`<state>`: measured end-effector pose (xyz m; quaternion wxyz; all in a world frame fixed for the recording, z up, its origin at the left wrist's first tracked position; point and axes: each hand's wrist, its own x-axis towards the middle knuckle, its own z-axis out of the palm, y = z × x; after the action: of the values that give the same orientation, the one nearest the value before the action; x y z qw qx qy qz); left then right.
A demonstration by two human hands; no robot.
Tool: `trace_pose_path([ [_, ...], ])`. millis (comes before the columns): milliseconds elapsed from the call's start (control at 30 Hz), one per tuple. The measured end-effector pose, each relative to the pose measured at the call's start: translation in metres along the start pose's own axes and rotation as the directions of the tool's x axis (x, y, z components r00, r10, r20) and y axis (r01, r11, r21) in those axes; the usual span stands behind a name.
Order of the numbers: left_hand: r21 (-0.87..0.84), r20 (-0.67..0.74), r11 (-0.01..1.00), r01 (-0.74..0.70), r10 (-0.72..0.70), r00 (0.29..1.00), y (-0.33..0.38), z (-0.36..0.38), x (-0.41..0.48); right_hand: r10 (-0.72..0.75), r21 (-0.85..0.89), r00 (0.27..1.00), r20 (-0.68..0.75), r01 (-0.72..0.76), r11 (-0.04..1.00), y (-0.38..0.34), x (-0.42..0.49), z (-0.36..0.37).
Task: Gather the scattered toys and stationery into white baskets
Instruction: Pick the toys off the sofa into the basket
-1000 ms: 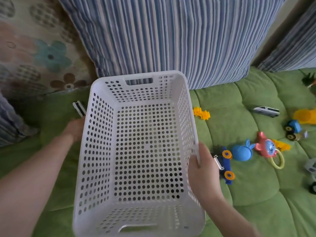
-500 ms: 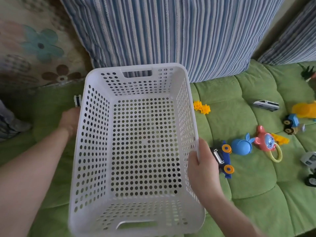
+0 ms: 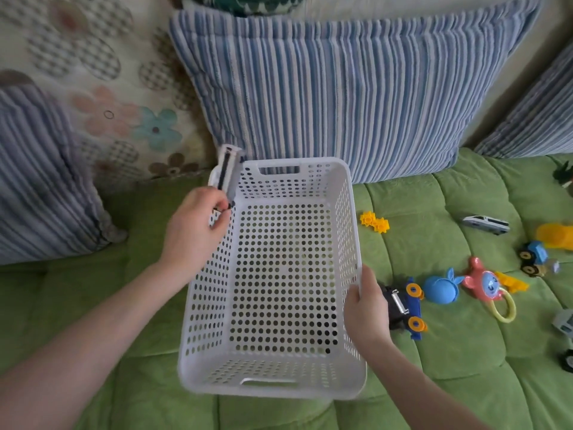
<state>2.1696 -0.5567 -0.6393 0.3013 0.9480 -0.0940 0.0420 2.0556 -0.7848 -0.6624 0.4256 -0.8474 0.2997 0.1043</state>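
While rim-side, L hand [image 3: 193,226] round toy [image 3: 226,169].

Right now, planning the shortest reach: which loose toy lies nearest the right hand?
The dark car with orange wheels, beside the right hand; the blue round toy lies farther right.

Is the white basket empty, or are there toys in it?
Empty. The basket shows only its bare holey bottom. The left hand holds a white toy at its far corner, not inside.

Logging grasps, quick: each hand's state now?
Left hand: holds a white-and-black toy.
Right hand: grips the white basket by its right rim.
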Motion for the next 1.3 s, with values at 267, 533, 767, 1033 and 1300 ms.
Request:
trace_pose_path([
  [267, 0.139, 0.312, 0.981, 0.139, -0.176, 0.934, 0.029, 0.037, -0.033, -0.015, 0.034, 1.000, 0.028, 0.014, 0.999, -0.005, -0.004, -0.011],
  [533, 0.065, 0.040, 0.797, 0.600, -0.603, 0.797, 0.007, -0.004, -0.047, -0.095, 0.213, 0.989, 0.111, 0.070, 0.974, 0.001, -0.013, -0.027],
  [767, -0.029, 0.048, 0.777, 0.629, -0.628, 0.777, 0.009, -0.034, -0.067, -0.081, 0.401, 0.957, 0.277, -0.039, 0.915, 0.030, -0.005, -0.033],
  [1033, 0.060, 0.035, 0.818, 0.573, -0.575, 0.817, 0.018, -0.040, -0.075, -0.087, -0.724, 0.757, 0.648, 0.647, 0.239, 0.107, 0.051, -0.037],
  [1300, -0.014, 0.025, 0.822, 0.569, -0.569, 0.822, 0.009, -0.035, -0.080, -0.155, -0.717, 0.721, 0.675, 0.691, 0.092, 0.107, 0.054, -0.006],
])
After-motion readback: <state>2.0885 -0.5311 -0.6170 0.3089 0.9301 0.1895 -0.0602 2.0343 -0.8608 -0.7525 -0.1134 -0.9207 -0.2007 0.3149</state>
